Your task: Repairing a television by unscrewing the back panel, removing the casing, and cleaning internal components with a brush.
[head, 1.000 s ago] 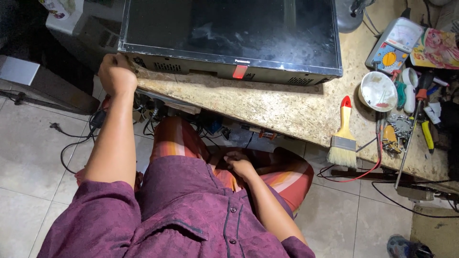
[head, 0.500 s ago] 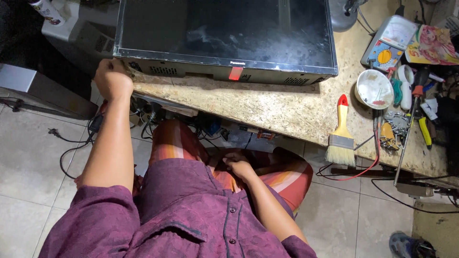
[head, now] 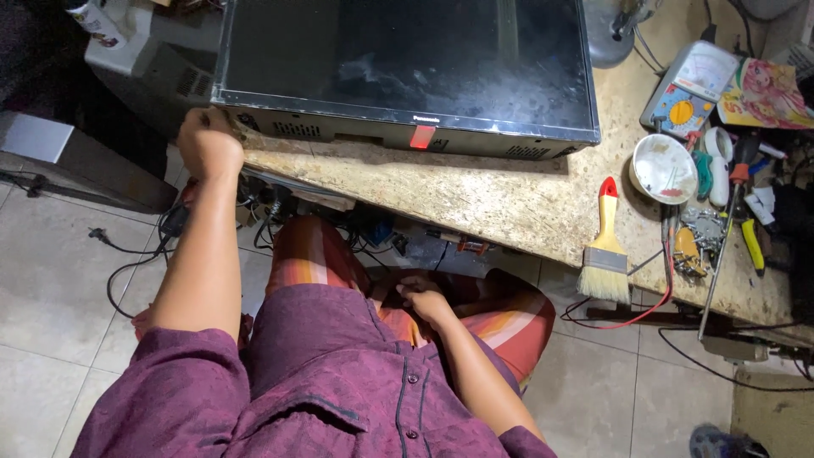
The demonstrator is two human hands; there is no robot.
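While I'm sat here at the bench, quick rundown:

Left hand: my left hand (head: 208, 140) is curled into a fist at the lower left corner of the flat-screen TV (head: 407, 59), upper left of the frame. Looks closed around the corner edge, though I can't see the fingers properly.

What changed: a second ago that hand sat slightly lower on the stone counter (head: 500, 199); now it's up against the TV's corner, so I reckon I've got a hold and can start shifting the set.

Right hand: my right hand (head: 424, 301) rests loosely curled on my lap, middle of the frame, holding nothing as far as I can tell.

TV: lying flat, screen up, across the top.

Nearby: paintbrush (head: 604, 246) and small white bowl (head: 664, 168) off right, untouched.
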